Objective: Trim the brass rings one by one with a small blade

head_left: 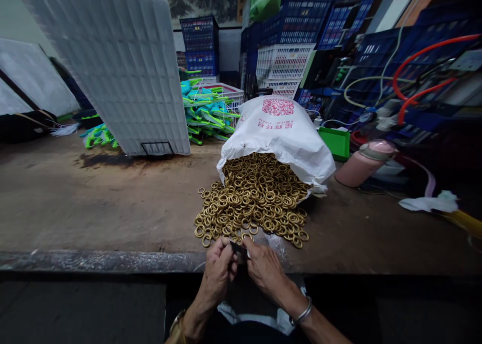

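Note:
My left hand and my right hand meet at the near edge of the workbench. Both pinch a small dark piece between their fingertips; what it is I cannot make out. Just beyond them lies a heap of brass rings, spilling from the open mouth of a white woven sack that lies on its side with red print on it. A bangle is on my right wrist and a watch on my left.
A white gridded panel leans upright at the back left. Green and blue plastic parts are piled behind it. A pink flask lies beside a green box on the right, with blue crates and red hoses behind.

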`<state>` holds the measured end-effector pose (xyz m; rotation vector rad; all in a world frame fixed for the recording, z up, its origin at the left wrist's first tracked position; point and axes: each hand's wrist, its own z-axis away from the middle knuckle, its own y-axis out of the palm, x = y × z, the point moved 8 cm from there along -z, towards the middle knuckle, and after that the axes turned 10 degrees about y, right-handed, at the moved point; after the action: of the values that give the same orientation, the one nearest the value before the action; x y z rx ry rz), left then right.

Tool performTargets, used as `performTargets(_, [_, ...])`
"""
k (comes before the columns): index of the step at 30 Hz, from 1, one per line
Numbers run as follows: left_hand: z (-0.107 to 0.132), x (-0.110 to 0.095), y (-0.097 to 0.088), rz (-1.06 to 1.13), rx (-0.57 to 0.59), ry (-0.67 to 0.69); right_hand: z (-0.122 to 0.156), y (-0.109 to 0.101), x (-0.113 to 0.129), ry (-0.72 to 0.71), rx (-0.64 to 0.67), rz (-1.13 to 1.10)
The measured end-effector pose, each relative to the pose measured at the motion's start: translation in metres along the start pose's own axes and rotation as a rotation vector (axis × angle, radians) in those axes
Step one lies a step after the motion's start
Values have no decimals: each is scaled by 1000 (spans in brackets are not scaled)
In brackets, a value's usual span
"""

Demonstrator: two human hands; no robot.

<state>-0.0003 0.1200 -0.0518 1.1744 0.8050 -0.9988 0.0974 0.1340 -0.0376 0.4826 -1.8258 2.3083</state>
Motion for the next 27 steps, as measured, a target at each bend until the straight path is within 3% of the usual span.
performTargets(6, [4,-2,0,-62,25,27,-2,-2,-4,54,0,103])
performTargets(10, [20,-6,15,-77,174,2,-10,-12,-18,95,-43,67])
performTargets(13, [28,-6,24,29,238,-34,-18,-17,-31,130,-124,50])
performTargets(18, [21,9,15,252,135,-173,-21,-14,-38,143,-231,-7])
performTargets(27, [13,10,5,297,73,-176,-23,-14,-26,128,-240,79])
